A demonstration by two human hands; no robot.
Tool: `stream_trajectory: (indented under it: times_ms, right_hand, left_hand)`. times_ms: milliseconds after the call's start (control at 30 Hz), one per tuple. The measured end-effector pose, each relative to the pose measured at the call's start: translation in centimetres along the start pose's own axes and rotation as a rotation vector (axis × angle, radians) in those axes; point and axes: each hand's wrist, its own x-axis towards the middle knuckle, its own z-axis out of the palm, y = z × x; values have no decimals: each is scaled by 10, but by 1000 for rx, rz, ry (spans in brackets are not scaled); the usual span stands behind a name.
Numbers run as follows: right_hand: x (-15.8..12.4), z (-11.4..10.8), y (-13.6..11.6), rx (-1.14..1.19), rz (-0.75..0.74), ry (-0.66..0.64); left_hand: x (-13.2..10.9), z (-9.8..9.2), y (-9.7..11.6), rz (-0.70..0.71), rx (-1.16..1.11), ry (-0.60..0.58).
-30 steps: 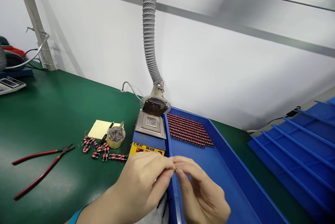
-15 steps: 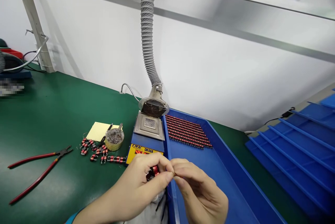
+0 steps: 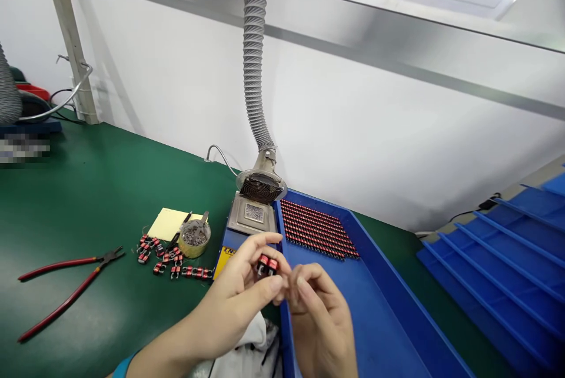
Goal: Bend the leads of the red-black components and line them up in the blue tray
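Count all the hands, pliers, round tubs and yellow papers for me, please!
Hands: 2, the left hand holding red-and-black pieces, and the right hand beside it
Pliers: 1 pair, with red handles
Round tub: 1
Yellow paper: 1
Total: 5

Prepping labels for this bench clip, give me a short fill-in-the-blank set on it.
The left hand holds a small black and ____ part.
The pliers lie on a ____ table.
Left to right, the round pot stands ____ the pliers and the tray.
Rows of parts lie at the tray's ____ end, not its near one.

Missing: red; green; between; far.
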Motion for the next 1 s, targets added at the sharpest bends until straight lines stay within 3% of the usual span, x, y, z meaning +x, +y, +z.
stream_trajectory:
  times_ms: [100, 233, 400, 567, 700, 767, 900, 933, 1000]
  right_hand:
    - [-1, 9, 16, 215, 143, 57]
    - [-1, 12, 31, 235, 172, 155]
    - [2, 12, 29, 91, 82, 121]
    - [1, 11, 31, 66, 116, 78]
    - [-2, 22, 27, 121, 184, 72]
    - [-2, 25, 23, 147, 212, 75]
    - [2, 17, 24, 155, 200, 42]
    - [3, 13, 25, 142, 192, 22]
    - [4, 7, 29, 109, 167, -4]
  left_hand:
    - [0, 3, -2, -26, 49, 70]
    - [4, 0, 5, -66, 225, 114]
    - [11, -10, 9, -65, 71, 190]
    - [14, -9, 4, -43, -119, 367]
    - [14, -15, 11, 116, -207, 519]
    - [13, -22, 19, 147, -136, 488]
    - [11, -29, 26, -120, 165, 115]
    - [11, -28, 25, -156, 196, 66]
    - [12, -24, 20, -151, 178, 84]
